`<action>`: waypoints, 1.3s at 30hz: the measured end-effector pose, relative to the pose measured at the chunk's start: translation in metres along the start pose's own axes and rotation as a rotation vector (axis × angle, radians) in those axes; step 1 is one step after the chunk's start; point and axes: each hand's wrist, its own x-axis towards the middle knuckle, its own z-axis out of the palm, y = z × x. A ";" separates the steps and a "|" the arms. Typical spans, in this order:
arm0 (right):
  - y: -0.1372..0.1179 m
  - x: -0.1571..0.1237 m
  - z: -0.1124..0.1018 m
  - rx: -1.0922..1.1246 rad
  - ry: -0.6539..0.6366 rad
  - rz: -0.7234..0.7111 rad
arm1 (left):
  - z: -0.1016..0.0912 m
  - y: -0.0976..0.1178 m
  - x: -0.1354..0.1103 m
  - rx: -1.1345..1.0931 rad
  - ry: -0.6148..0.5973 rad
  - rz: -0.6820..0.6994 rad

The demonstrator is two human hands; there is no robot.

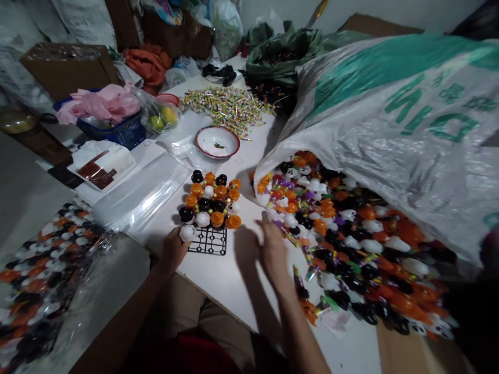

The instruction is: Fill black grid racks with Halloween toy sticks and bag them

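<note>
My left hand (175,250) is closed around a white ball-headed piece (187,233) at the left edge of a black plastic grid (210,241). Orange, black and white ball-headed pieces (220,192) stand in rows on the grid's far part; the near part shows bare rings. My right hand (274,254) is over the white table right of the grid, fingers apart and slightly blurred, with nothing visible in them. Its fingertips are close to a heap of loose pieces (327,210), orange, black, white and purple, some with colourful stems.
A large white-green sack (374,104) lies over the heap at right. Beyond the grid are a red-rimmed bowl (217,148) and many small colourful sticks (226,106). Clear plastic bags (142,192) and a blue basket (128,130) lie left. Filled grids (35,280) sit lower left.
</note>
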 end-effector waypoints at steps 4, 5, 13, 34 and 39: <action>-0.036 0.002 0.065 0.342 -0.079 -0.003 | 0.010 -0.002 -0.003 0.076 0.005 -0.056; -0.036 0.003 0.076 0.364 -0.038 0.014 | 0.013 -0.002 -0.003 0.099 0.002 -0.078; -0.018 -0.009 0.095 0.301 0.238 -0.109 | 0.028 0.000 0.005 0.233 0.051 -0.112; -0.023 -0.036 0.096 0.362 0.279 0.065 | 0.047 0.005 0.002 0.117 0.203 -0.171; -0.024 -0.034 0.104 0.154 0.305 -0.004 | 0.044 0.006 0.003 0.115 0.199 -0.198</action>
